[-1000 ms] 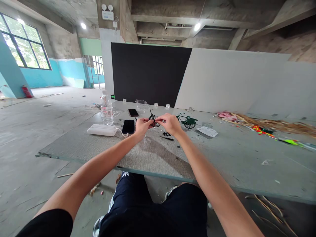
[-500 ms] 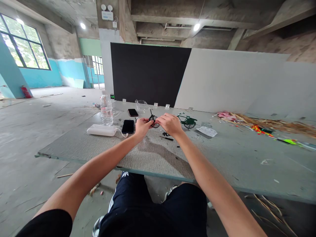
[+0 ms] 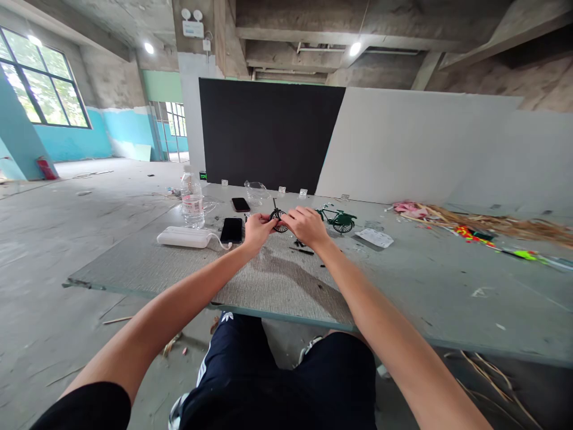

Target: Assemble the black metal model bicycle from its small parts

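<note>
A small black spoked wheel with a fork and stem [image 3: 280, 221] is held upright above the table between my two hands. My left hand [image 3: 259, 230] pinches it from the left, thumb against the wheel. On its other side, the fingertips of my right hand [image 3: 307, 226] are closed at the wheel's right edge. A green model bicycle frame with a rear wheel [image 3: 340, 221] stands just right of my right hand. Small black parts [image 3: 302, 249] lie on the table below the hands.
Left of my hands are a black phone [image 3: 232, 230], a second phone [image 3: 240, 205], a white power strip [image 3: 183, 237] and a water bottle [image 3: 192, 203]. A white paper [image 3: 375, 237] lies right of the bicycle. Straw and coloured bits [image 3: 474, 233] lie farther right.
My right hand has shifted slightly left, showing more of the green bicycle's front. The wheel stays in nearly the same place.
</note>
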`<state>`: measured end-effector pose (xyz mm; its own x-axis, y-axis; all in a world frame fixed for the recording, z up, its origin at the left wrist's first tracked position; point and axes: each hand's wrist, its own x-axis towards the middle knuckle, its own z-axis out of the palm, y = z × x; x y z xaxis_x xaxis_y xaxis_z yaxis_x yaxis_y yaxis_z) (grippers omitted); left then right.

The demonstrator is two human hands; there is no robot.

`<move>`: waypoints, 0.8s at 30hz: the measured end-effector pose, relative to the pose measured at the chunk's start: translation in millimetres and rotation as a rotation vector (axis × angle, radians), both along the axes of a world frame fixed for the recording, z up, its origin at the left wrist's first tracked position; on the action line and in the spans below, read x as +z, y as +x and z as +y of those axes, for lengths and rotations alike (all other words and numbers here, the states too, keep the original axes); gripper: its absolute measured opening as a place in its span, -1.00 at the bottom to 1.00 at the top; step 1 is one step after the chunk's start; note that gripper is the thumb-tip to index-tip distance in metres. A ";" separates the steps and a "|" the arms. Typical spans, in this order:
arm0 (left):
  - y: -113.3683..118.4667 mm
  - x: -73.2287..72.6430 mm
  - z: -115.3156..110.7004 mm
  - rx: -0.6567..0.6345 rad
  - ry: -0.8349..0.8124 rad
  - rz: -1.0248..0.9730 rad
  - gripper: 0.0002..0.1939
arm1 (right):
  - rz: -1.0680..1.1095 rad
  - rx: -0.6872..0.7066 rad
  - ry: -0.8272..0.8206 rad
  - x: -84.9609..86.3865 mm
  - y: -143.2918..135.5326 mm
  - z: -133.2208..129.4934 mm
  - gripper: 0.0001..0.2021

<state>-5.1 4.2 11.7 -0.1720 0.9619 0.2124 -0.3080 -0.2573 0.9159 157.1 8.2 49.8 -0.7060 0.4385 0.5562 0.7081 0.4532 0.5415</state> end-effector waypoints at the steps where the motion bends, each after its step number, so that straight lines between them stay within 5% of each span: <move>1: -0.2 -0.5 0.6 0.002 0.001 0.003 -0.82 | -0.006 -0.002 -0.006 -0.4 0.0 1.0 -0.68; 14: -4.6 -2.1 8.1 0.020 -0.006 0.038 -0.81 | 0.156 0.068 -0.171 -0.9 2.0 5.3 -0.77; 24: -2.6 -4.1 7.3 -0.035 -0.005 -0.026 -0.79 | 0.165 0.054 -0.138 -3.8 1.5 4.5 -0.71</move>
